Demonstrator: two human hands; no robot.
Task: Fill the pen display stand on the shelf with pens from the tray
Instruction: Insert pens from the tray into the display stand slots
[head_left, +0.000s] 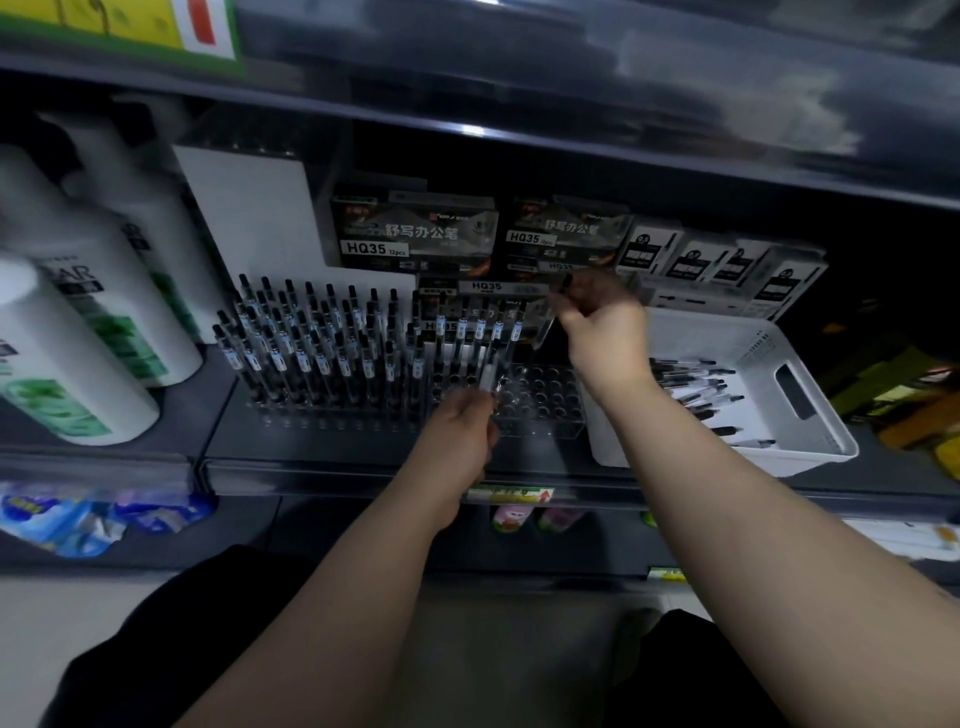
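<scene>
A clear pen display stand (545, 400) sits on the dark shelf, its left part packed with upright black-capped pens (311, 343) and its right holes bare. My left hand (462, 431) pinches a pen just above the stand's middle rows. My right hand (597, 317) holds another pen upright over the stand's back right corner. To the right stands a white tray (795, 374) with several loose pens (696, 384) lying in it.
Boxes of pens marked HQ35 (415, 234) stand behind the stand, with smaller white boxes (727, 265) at the back right. Large white bottles (88, 312) crowd the shelf's left. The upper shelf (519, 130) hangs close overhead.
</scene>
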